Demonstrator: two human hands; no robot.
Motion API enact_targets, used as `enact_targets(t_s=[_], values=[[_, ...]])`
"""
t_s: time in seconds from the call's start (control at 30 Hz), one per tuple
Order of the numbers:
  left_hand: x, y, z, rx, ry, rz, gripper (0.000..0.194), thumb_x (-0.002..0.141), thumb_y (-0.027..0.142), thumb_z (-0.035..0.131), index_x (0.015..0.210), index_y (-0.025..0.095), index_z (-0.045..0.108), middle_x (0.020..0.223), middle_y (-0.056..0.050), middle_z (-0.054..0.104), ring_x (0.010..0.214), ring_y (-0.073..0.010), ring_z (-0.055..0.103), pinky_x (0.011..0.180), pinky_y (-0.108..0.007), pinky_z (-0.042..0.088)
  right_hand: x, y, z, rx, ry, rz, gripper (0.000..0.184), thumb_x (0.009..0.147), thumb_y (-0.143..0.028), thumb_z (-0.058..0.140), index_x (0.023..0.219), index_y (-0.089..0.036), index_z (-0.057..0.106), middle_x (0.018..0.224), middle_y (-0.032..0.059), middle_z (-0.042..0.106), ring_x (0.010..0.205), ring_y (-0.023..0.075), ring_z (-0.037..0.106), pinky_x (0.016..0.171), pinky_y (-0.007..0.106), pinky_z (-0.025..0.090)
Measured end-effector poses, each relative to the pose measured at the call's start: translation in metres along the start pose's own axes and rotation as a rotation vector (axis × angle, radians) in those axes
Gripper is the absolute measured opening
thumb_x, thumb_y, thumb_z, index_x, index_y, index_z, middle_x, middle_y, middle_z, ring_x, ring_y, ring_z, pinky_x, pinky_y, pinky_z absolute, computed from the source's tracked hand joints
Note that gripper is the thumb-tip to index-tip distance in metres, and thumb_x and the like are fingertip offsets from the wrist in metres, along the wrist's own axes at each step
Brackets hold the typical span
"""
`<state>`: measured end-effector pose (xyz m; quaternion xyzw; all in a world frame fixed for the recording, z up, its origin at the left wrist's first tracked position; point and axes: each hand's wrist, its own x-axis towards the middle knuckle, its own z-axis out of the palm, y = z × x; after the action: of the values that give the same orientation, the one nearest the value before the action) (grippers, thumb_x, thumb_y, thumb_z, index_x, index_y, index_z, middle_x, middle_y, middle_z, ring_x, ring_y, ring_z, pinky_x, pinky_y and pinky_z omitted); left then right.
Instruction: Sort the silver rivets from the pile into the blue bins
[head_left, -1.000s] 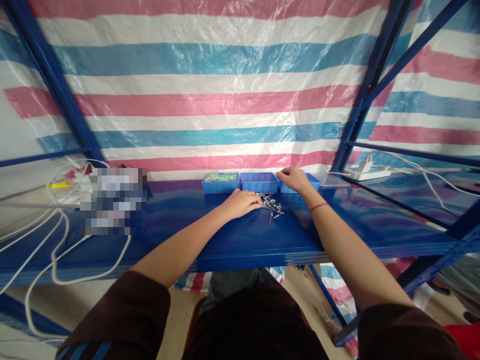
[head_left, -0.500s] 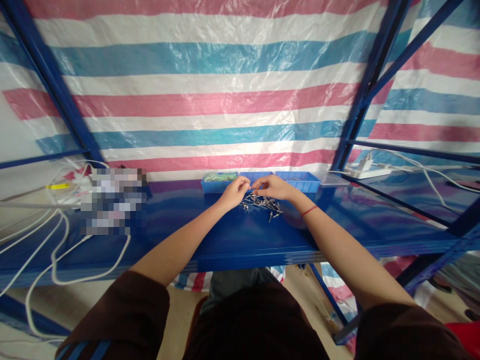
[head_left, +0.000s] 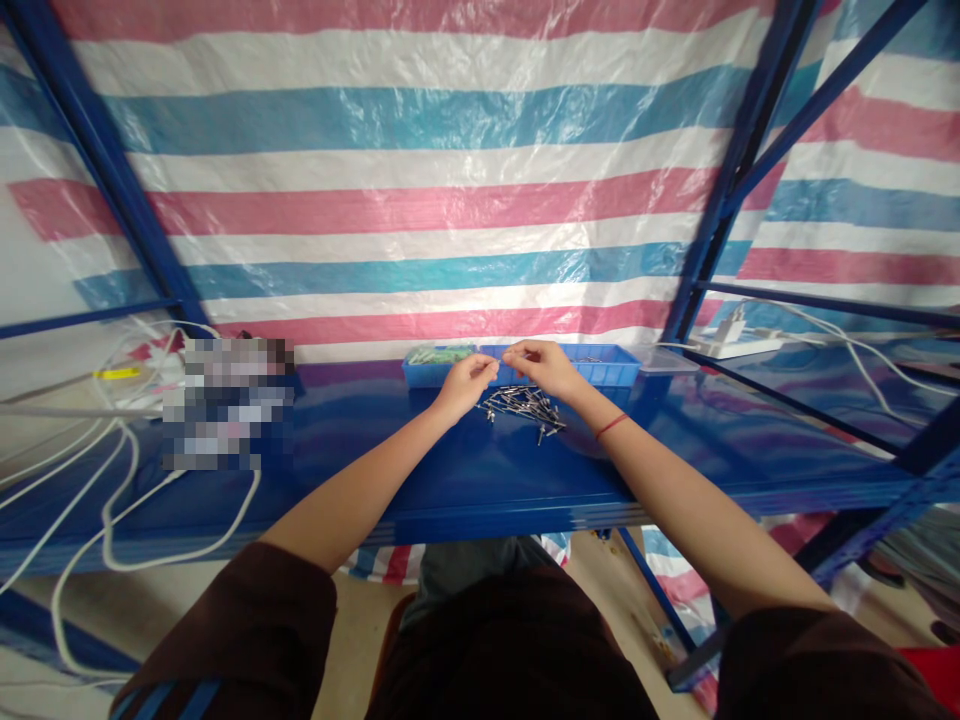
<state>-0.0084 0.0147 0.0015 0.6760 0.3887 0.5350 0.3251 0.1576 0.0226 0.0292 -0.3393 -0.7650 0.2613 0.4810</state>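
My left hand point(head_left: 466, 386) and my right hand point(head_left: 541, 366) meet fingertip to fingertip above the blue shelf. Both are closed in a pinch; whatever lies between the fingers is too small to make out. Just below them lies a loose pile of thin, shiny metal fasteners point(head_left: 529, 405), pin-like with thicker ends. Behind the hands stand blue plastic bins. The left bin point(head_left: 421, 374) holds pale green items, and the right bin point(head_left: 611, 372) has a few metal pieces in it. My hands partly cover the middle bin point(head_left: 491, 352).
On the left, white cables point(head_left: 124, 500) run over the shelf point(head_left: 337, 440) beside a blurred-out patch. A clear plastic lid point(head_left: 667, 360) rests right of the bins, near a white power strip point(head_left: 739, 343). Blue frame posts point(head_left: 705, 240) and a striped sheet point(head_left: 420, 200) stand behind.
My right hand has risen slightly, away from the pile, uncovering more of the fasteners. My left hand has shifted only a little, and both remain pinched.
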Motion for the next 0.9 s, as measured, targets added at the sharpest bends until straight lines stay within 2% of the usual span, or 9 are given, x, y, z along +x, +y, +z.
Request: enact_targets(t_s=[0.17, 0.33, 0.5, 0.6, 0.73, 0.83, 0.9], values=[[-0.0039, 0.0072, 0.0042, 0.052, -0.073, 0.013, 0.016, 0.083, 0.026, 0.050, 0.082, 0.014, 0.060, 0.085, -0.005, 0.066, 0.081, -0.0144, 0.061, 0.076, -0.028, 0.048, -0.0004, -0.0046, 0.0024, 0.066, 0.021, 0.002, 0.035, 0.068, -0.048, 0.066, 0.076, -0.014, 0.063, 0.069, 0.0038, 0.063, 0.054, 0.0101, 0.051, 0.052, 0.024, 0.042], [-0.0055, 0.0102, 0.0053, -0.009, -0.116, 0.032, 0.015, 0.082, 0.024, 0.052, 0.092, 0.015, 0.060, 0.088, -0.005, 0.067, 0.081, -0.0144, 0.062, 0.075, -0.027, 0.047, -0.0005, -0.0035, 0.0011, 0.012, 0.023, -0.054, 0.035, 0.069, -0.049, 0.066, 0.075, -0.014, 0.065, 0.072, 0.0051, 0.066, 0.059, 0.0116, 0.054, 0.056, 0.025, 0.043], [-0.0012, 0.0035, 0.0050, 0.013, -0.017, 0.131, 0.012, 0.078, 0.026, 0.059, 0.083, 0.015, 0.058, 0.083, -0.004, 0.065, 0.081, -0.0156, 0.061, 0.078, -0.028, 0.046, -0.0023, -0.0065, -0.0009, -0.097, 0.017, -0.154, 0.029, 0.073, -0.041, 0.064, 0.081, -0.014, 0.069, 0.077, 0.0060, 0.069, 0.064, 0.0129, 0.055, 0.061, 0.027, 0.043], [0.0009, 0.0013, 0.0040, 0.055, 0.079, 0.166, 0.013, 0.075, 0.026, 0.063, 0.081, 0.016, 0.058, 0.084, -0.004, 0.064, 0.081, -0.0151, 0.060, 0.079, -0.029, 0.046, -0.0022, -0.0064, -0.0019, -0.117, 0.040, -0.169, 0.028, 0.074, -0.040, 0.063, 0.084, -0.015, 0.070, 0.081, 0.0066, 0.069, 0.066, 0.0135, 0.056, 0.061, 0.027, 0.043], [0.0014, 0.0015, 0.0025, 0.086, 0.142, 0.210, 0.015, 0.074, 0.028, 0.063, 0.082, 0.016, 0.058, 0.088, -0.004, 0.063, 0.081, -0.0153, 0.059, 0.079, -0.029, 0.046, -0.0021, -0.0044, -0.0042, -0.177, 0.061, -0.184, 0.028, 0.076, -0.040, 0.060, 0.084, -0.015, 0.070, 0.082, 0.0067, 0.070, 0.066, 0.0138, 0.056, 0.061, 0.026, 0.042], [0.0015, 0.0016, 0.0024, 0.092, 0.138, 0.206, 0.016, 0.076, 0.029, 0.061, 0.083, 0.016, 0.058, 0.089, -0.005, 0.063, 0.080, -0.0153, 0.059, 0.078, -0.029, 0.046, -0.0027, -0.0019, -0.0057, -0.262, -0.024, -0.180, 0.030, 0.080, -0.041, 0.054, 0.079, -0.015, 0.069, 0.077, 0.0050, 0.069, 0.065, 0.0137, 0.055, 0.061, 0.026, 0.040], [0.0011, 0.0015, 0.0026, 0.105, 0.121, 0.174, 0.017, 0.078, 0.030, 0.059, 0.088, 0.016, 0.059, 0.091, -0.005, 0.063, 0.082, -0.0156, 0.059, 0.079, -0.029, 0.046, -0.0022, 0.0004, -0.0069, -0.320, -0.105, -0.129, 0.033, 0.082, -0.041, 0.050, 0.074, -0.015, 0.069, 0.070, 0.0036, 0.067, 0.061, 0.0135, 0.054, 0.059, 0.026, 0.039]])
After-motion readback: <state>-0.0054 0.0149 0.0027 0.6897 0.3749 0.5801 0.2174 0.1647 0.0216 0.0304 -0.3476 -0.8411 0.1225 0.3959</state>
